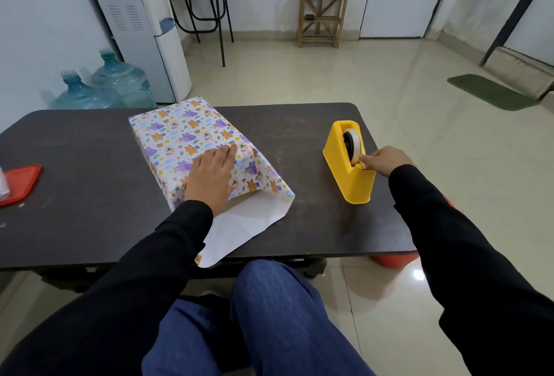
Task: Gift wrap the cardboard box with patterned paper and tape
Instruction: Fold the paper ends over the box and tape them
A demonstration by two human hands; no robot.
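Note:
The box lies in the middle of the dark table, hidden under patterned paper (177,132) printed with purple and orange animals. The paper's near end stands open, its white inside (248,219) reaching to the table's front edge. My left hand (211,179) presses flat on the top of the wrapped box, fingers straight, holding the paper down. To the right stands a yellow tape dispenser (344,171) with a roll of tape (352,143). My right hand (385,161) pinches the tape end at the dispenser's cutter.
A red plastic lid (19,183) lies at the table's (90,210) left edge beside a clear container. Behind the table stand water bottles (120,81), a water dispenser, a black-legged table and a wooden rack (323,11). An orange stool (392,258) shows under the table's right side.

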